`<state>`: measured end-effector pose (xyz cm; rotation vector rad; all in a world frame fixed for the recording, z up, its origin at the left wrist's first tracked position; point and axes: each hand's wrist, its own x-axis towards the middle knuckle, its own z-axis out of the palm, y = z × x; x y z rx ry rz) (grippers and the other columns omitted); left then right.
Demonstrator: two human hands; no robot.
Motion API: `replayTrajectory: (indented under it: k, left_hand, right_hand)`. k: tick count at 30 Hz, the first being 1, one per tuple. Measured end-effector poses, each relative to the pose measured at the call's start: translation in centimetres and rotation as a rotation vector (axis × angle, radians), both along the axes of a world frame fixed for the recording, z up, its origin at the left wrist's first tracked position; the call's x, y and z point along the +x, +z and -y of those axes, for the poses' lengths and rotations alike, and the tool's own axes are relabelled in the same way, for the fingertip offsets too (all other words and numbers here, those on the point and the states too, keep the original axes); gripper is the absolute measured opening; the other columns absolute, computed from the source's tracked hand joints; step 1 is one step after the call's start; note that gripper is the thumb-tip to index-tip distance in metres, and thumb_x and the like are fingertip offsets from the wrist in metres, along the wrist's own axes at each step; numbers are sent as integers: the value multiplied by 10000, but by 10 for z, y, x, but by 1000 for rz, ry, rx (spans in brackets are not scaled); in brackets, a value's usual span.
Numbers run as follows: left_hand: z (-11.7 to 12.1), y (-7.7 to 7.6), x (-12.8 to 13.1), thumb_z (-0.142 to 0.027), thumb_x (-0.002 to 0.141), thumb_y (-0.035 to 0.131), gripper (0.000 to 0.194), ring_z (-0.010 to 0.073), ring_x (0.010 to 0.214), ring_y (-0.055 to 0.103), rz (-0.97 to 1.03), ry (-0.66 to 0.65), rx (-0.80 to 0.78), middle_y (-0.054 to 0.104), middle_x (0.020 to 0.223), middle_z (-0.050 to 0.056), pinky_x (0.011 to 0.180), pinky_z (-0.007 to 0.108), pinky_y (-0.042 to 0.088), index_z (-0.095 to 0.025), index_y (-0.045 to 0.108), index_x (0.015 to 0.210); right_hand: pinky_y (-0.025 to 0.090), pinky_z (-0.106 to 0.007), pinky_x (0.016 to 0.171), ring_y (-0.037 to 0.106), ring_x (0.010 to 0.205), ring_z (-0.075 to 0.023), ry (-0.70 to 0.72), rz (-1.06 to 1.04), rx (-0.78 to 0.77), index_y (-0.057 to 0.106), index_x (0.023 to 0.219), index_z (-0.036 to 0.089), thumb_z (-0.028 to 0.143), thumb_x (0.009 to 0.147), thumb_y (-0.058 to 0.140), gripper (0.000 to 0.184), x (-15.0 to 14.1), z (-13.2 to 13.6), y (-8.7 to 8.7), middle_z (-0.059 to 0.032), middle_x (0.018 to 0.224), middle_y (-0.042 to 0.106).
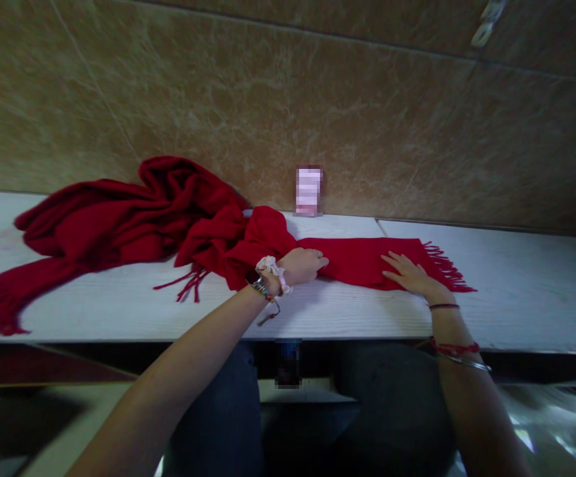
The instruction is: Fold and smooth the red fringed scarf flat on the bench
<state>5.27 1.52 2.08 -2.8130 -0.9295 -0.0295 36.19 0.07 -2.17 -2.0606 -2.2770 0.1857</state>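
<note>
A long red scarf (357, 258) lies lengthwise on a white wood-grain ledge. Its right stretch is spread flat and ends in a fringe, while the middle and left parts are bunched in loose folds. My left hand (303, 265), with bracelets at the wrist, has its fingers curled on the scarf where the bunched part meets the flat part; its fingertips are partly hidden. Near the fringed right end, my right hand (407, 273) rests flat on the cloth with its fingers spread.
A brown marbled tile wall (248, 99) rises behind the white ledge (118, 305). A small pixelated object (309, 191) stands against the wall, just behind the scarf. Below the ledge's front edge are my legs (392, 397) and another pixelated patch.
</note>
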Motion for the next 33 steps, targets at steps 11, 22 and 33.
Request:
replayTrajectory:
  k: [11,22,33]
  left_hand:
    - [-13,16,-44,-359,822,519,468,317,1253,304,75,484,-8,363,1365,137,969,487,281,-205,438,1257]
    - [-28,5,-106,-505,800,465,760,384,1231,347,323,941,-108,314,1377,228,913,473,373,-146,173,1403]
    - [-13,50,-91,-159,789,427,312,142,940,556,825,663,181,613,1023,49,885,264,423,-129,593,1052]
  right_hand:
    - [273,-536,1017,272,1300,-271,348,-186,264,419,1304,249,385,875,380,452,-63,7,13,-87,1383,384]
    - [159,-581,1030,181,1333,-256,458,-124,8,346,1348,276,392,904,324,459,-100,11,3,-67,1440,287]
    - [163,-552,1040,211,1326,-241,469,-145,15,359,1342,273,372,905,327,449,-97,9,4,-73,1425,318]
